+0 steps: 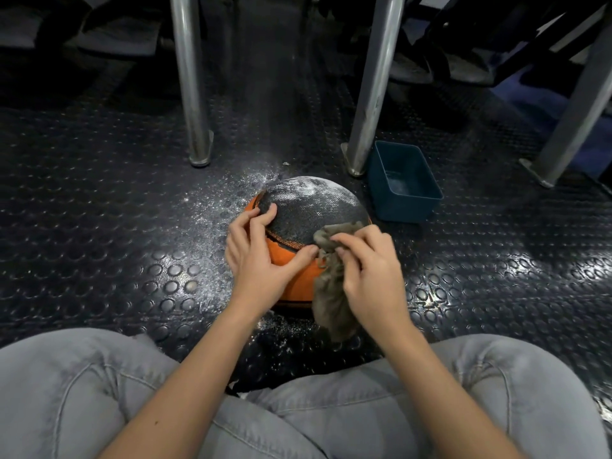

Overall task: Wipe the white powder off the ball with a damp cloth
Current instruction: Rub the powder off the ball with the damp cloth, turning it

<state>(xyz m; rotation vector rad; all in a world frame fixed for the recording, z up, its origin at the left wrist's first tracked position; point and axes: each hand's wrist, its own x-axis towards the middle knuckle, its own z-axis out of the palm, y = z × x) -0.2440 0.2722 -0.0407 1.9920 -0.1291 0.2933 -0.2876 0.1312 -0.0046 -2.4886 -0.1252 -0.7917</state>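
Observation:
An orange ball (294, 276) with a worn, dark, peeled upper patch lies on the studded floor in front of my knees. White powder covers the far top of that dark patch (311, 190). My left hand (261, 256) holds the ball's left side, fingers curled over the patch edge and thumb across the orange front. My right hand (371, 270) grips a crumpled grey-brown cloth (331, 293) and presses it against the ball's right front. The cloth's tail hangs down to the floor.
White powder is scattered on the black studded floor (132, 226) to the left of and in front of the ball. A dark blue plastic tub (402, 183) stands just behind and right of the ball. Metal legs (192, 94) (374, 94) rise behind. My grey-jeaned knees fill the foreground.

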